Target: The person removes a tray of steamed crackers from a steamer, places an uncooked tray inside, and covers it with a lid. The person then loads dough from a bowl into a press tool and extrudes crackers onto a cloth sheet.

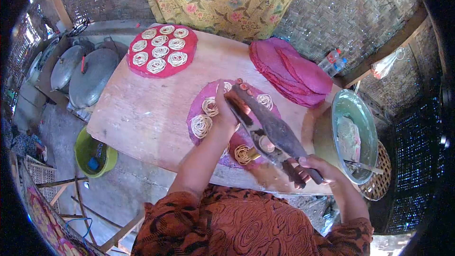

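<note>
Dark press [279, 130], left fingers [243, 86] and right fingers [303, 161] clasping it, purple disc [242, 135] partly hidden

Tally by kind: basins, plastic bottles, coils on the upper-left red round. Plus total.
Basins: 2 (lime basin, pale green basin)
Bottles: 2 (red-capped bottle, blue-capped bottle)
Coils on red round: 10
Total: 14

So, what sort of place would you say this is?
Probably a small home kitchen or food workshop. Pale stringy coils sit in groups on pink rounds across a wooden table, large dark metal pans or lids stand beside it, and the walls are woven.
</note>
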`<control>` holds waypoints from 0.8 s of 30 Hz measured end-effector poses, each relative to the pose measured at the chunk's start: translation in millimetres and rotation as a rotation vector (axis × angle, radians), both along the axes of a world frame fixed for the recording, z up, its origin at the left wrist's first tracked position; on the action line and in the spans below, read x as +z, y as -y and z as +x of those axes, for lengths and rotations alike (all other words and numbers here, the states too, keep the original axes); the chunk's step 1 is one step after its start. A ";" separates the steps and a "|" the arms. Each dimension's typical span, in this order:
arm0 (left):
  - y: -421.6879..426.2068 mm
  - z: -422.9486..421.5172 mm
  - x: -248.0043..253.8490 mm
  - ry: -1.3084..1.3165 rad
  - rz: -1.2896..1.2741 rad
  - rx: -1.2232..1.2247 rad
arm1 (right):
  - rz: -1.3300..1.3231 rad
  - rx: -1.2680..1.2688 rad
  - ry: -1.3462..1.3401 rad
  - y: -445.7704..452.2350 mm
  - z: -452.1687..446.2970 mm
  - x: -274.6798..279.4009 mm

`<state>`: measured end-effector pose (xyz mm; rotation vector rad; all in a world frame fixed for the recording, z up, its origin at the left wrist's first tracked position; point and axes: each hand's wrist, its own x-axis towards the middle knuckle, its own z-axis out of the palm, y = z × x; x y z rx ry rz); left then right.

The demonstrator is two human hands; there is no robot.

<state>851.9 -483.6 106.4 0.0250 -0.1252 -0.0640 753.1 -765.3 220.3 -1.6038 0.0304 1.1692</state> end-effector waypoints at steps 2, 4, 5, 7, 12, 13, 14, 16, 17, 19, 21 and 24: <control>4.6 9.5 5.4 0.006 -0.045 0.004 | -0.012 0.011 0.046 -1.7 3.8 7.9; -2.8 20.7 7.0 0.076 -0.083 -0.022 | -0.021 -0.041 0.084 -7.9 2.6 -1.4; -10.3 24.9 7.9 0.129 -0.090 -0.053 | -0.008 -0.034 0.103 -9.7 3.5 -7.6; -22.8 22.4 11.2 0.146 -0.059 -0.077 | 0.031 -0.002 0.124 -12.1 4.4 -21.7; -19.9 -2.5 5.3 0.028 -0.023 -0.038 | -0.002 0.058 0.148 3.3 -2.7 -29.4; -14.4 -2.0 -0.4 -0.007 -0.021 -0.042 | -0.006 0.041 0.149 3.2 -6.6 -21.6; -8.0 -1.5 -2.6 -0.043 -0.020 -0.046 | -0.010 0.024 0.150 4.0 -8.9 -17.3; 9.1 7.9 -8.7 -0.102 -0.015 -0.027 | -0.029 0.030 0.135 12.4 -4.6 -20.2; 15.3 18.0 -14.9 -0.019 -0.059 -0.074 | -0.047 0.033 0.123 17.9 -1.6 -22.8; 26.4 31.4 -18.8 0.064 -0.129 -0.144 | -0.041 0.030 0.128 24.0 2.2 -27.5; 29.5 40.1 -15.5 0.100 -0.115 -0.182 | -0.032 -0.033 0.172 22.5 -1.9 -30.7; 34.1 42.4 -0.8 0.105 -0.008 -0.205 | 0.017 -0.111 0.213 33.5 -6.5 -48.0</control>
